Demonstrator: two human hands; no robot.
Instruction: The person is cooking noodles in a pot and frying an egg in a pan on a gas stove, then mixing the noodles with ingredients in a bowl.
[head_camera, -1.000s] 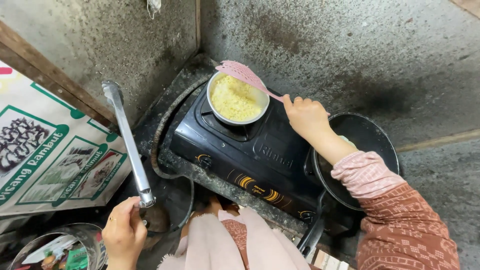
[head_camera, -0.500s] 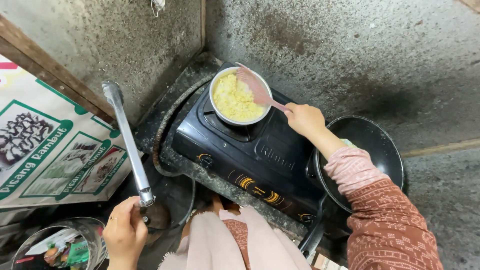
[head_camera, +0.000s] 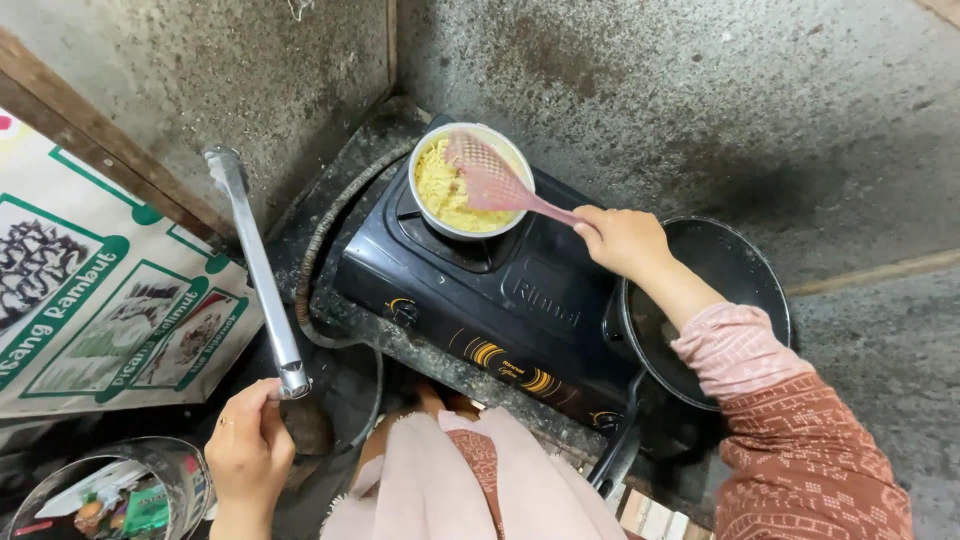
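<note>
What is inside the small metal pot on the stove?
The small metal pot holds yellow noodles. The head of a pink slotted spatula, held by the right hand, lies over them and covers part of the pot. Any liquid or the pot's bottom cannot be seen.

Rust-red patterned right sleeve (head_camera: 800, 460) with pink cuff, pale pink garment (head_camera: 480, 480), bare left hand (head_camera: 245, 450)

Our right hand (head_camera: 622, 240) is stretched forward with fingers closed; our left hand (head_camera: 248, 450) stays low, fingers curled.
</note>
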